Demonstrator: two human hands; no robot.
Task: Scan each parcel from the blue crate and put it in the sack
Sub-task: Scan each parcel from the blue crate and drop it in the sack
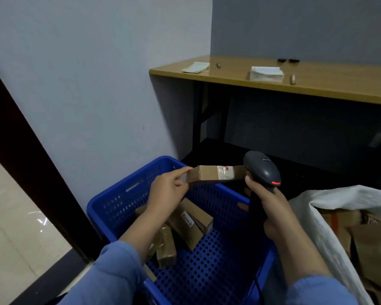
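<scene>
Grey wall, wooden desk behind; blue crate below, sack at its right. Left hand pinches one end of cardboard parcel above crate; right hand curled round scanner, head beside parcel's other end. Parcel looks light, stiff; end pinch should suffice, keep top face clear.

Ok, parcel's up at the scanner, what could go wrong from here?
1. The left hand pinches the parcel by one end only; it could slip back into the blue crate among the other parcels.
2. Glossy tape on it may glare and spoil the read by the scanner in the right hand.
</scene>
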